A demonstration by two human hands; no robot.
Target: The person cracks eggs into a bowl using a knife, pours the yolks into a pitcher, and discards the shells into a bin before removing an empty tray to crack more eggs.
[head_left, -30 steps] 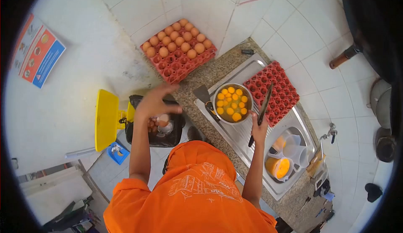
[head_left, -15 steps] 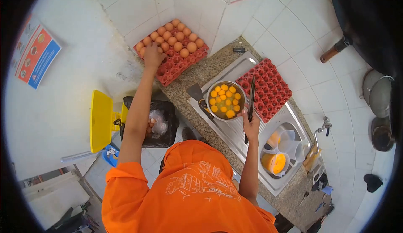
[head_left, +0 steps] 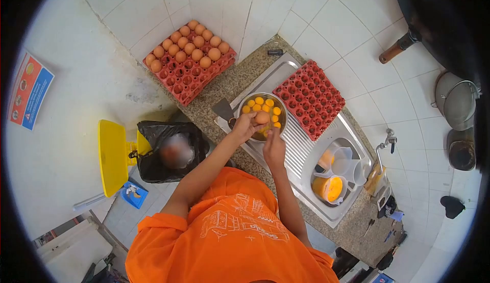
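Note:
Over a metal bowl (head_left: pixel 242 110) of yolks and egg white, my left hand (head_left: pixel 245 127) pinches a brown egg (head_left: pixel 262 117). Close beside it, at the bowl's front right, my right hand (head_left: pixel 274 148) has its fingers closed. The knife it held earlier is hard to make out now, hidden or blurred between the hands. Back left on the counter stand stacked red trays (head_left: pixel 188 90) with several brown eggs in the rear rows and bare cups in front. A red tray without eggs (head_left: pixel 309 99) lies right of the bowl.
A black spatula (head_left: pixel 223 109) lies left of the bowl. In the sink (head_left: pixel 306 181) are plastic jugs (head_left: pixel 327 188) with orange contents. A bin with a black bag (head_left: pixel 148 165) and yellow lid (head_left: pixel 113 158) stands below left. Pans, including a black one (head_left: pixel 439 23), hang right.
My left hand has moved from the egg trays to the bowl with an egg. My right hand has shifted left to the bowl's front, and the knife no longer shows clearly.

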